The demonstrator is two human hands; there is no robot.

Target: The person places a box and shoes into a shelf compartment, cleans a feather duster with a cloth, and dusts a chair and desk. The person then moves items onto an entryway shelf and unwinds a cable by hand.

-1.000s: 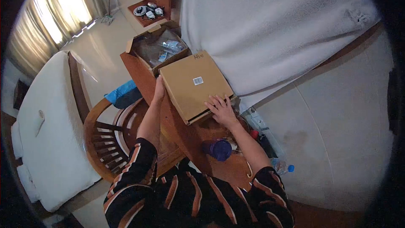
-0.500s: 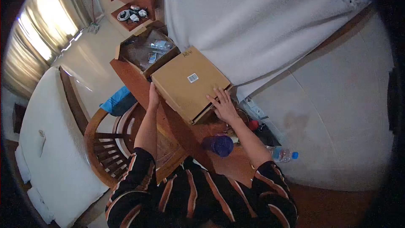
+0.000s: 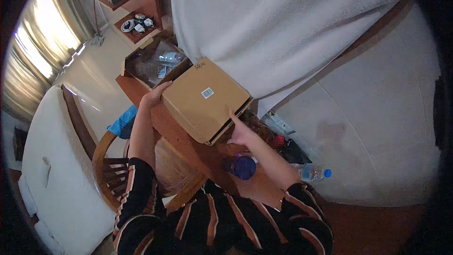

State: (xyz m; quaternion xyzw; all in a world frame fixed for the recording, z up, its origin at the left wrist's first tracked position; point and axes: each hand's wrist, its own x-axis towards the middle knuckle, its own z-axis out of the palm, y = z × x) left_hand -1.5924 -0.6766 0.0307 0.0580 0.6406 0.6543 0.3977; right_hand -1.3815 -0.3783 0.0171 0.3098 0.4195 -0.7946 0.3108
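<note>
A closed cardboard box (image 3: 205,108) with a barcode label and handwriting on its lid is between my two hands above the wooden table (image 3: 181,125). My left hand (image 3: 155,95) grips its left corner, with part of the fingers hidden. At the right-hand near side, my right hand (image 3: 241,132) has its thumb up by the lid's edge and its other fingers low against the side, partly out of sight. Just beyond the held box stands an open cardboard box (image 3: 181,69) with clear plastic packaging and small packets inside.
A purple cup (image 3: 243,167) and a water bottle (image 3: 314,173) with a blue cap are near my right forearm. A wooden chair (image 3: 101,160) is at left, with a blue cloth (image 3: 122,122) beside it. Cables and adapters (image 3: 137,24) lie on a shelf. White fabric (image 3: 264,28) hangs behind.
My left hand has moved up along the box's left side to its corner. My right hand has slid off the lid to the near right edge, fingers now lower.
</note>
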